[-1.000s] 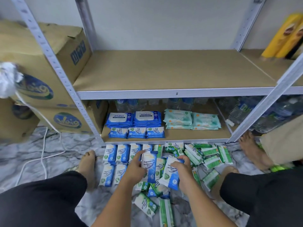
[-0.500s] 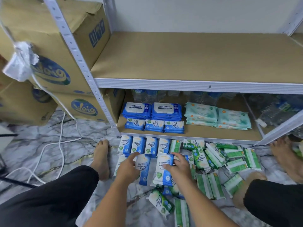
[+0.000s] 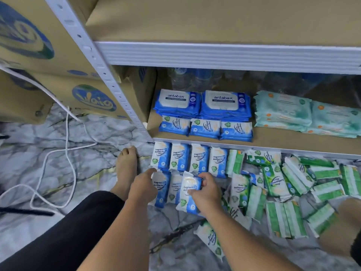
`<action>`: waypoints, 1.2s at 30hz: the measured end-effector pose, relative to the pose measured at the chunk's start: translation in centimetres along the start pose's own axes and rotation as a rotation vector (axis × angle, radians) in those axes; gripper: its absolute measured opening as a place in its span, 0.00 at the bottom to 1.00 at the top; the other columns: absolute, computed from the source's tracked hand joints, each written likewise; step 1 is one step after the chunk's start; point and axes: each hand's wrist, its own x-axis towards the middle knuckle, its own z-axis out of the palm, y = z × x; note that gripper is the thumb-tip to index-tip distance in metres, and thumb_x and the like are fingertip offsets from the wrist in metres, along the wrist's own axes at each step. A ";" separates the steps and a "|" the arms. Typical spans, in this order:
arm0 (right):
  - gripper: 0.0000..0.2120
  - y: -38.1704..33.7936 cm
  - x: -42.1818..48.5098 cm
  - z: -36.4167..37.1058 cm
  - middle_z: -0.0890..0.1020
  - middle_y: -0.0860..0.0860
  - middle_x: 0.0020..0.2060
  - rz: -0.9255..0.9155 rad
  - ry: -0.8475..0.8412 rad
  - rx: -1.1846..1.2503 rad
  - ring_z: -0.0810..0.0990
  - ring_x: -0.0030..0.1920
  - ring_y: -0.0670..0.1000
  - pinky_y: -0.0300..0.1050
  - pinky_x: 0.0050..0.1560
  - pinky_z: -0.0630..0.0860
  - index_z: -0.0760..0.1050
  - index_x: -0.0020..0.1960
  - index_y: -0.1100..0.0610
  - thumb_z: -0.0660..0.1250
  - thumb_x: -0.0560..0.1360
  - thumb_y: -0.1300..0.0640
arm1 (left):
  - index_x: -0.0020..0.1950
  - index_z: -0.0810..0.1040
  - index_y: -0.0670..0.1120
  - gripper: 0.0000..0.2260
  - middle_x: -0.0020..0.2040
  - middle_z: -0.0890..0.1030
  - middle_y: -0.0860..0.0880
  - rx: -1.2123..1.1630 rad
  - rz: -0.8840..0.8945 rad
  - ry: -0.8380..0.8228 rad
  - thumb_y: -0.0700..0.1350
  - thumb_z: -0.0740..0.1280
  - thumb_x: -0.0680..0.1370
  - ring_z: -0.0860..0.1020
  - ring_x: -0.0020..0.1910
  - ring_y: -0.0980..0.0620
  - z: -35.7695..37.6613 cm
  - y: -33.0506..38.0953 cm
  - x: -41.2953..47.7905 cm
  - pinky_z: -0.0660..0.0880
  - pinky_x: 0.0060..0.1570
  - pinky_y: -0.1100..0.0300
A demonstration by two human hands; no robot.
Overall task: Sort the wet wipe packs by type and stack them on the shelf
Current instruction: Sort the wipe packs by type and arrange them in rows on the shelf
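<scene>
Two hands are seen low over the marbled floor (image 3: 97, 173), in front of the bottom shelf (image 3: 293, 145). A blue pack (image 3: 188, 194) is gripped by the right hand (image 3: 205, 190), with fingers curled over its upper right corner, and it appears to be raised a little above its neighbours. The left hand (image 3: 143, 185) is laid on a second blue pack (image 3: 161, 189) just at nine o'clock of the held one. Its forefinger is stretched out toward that pack's top edge, and nothing is seen to be clasped. At twelve o'clock of both hands a row of four blue packs (image 3: 179, 157) is laid side by side against the shelf's front rail, and at three o'clock a loose heap of green packs (image 3: 293, 182) is spread over the floor. On the shelf, three small blue stacks (image 3: 205, 128) are set before two piles of antabax packs (image 3: 224, 104), with teal packs (image 3: 283, 110) at their three o'clock. The packs are judged to be light, soft and pillowy, with a slick film wrapper that may slide under a loose pinch and sag if held by one end. A hold across the short width near the middle, thumb under and fingers over, is thought safest. Several could be squared together and carried as a flat block, since a soft stack is likely to topple if set down crooked.
</scene>
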 end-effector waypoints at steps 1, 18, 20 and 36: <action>0.25 0.2 0.7 0.8 0.83 0.48 0.46 0.006 -0.004 -0.012 0.82 0.42 0.46 0.39 0.34 0.77 0.74 0.57 0.49 0.79 0.68 0.66 | 0.75 0.68 0.55 0.34 0.50 0.81 0.47 0.011 0.007 0.014 0.33 0.63 0.70 0.79 0.51 0.46 0.3 -0.3 0.8 0.81 0.45 0.52; 0.27 3.0 3.5 6.4 0.73 0.50 0.65 -0.083 0.023 -0.280 0.75 0.62 0.54 0.50 0.58 0.77 0.68 0.69 0.49 0.75 0.74 0.54 | 0.71 0.58 0.47 0.30 0.57 0.73 0.43 0.193 -0.123 0.077 0.42 0.70 0.74 0.77 0.54 0.42 3.2 -0.4 3.2 0.77 0.45 0.52; 0.20 2.8 2.9 4.9 0.75 0.51 0.58 -0.096 0.021 -0.297 0.77 0.55 0.53 0.46 0.50 0.75 0.70 0.65 0.50 0.73 0.76 0.51 | 0.67 0.59 0.47 0.28 0.59 0.70 0.44 0.250 -0.138 0.144 0.44 0.70 0.73 0.74 0.58 0.43 3.2 0.6 2.3 0.78 0.47 0.52; 0.25 9.4 -2.5 -15.7 0.61 0.50 0.77 -0.193 0.016 -1.314 0.61 0.70 0.57 0.56 0.63 0.62 0.76 0.68 0.48 0.61 0.72 0.51 | 0.62 0.77 0.53 0.16 0.59 0.80 0.48 0.224 0.286 -0.299 0.43 0.62 0.75 0.80 0.55 0.44 13.4 10.5 -6.7 0.79 0.51 0.53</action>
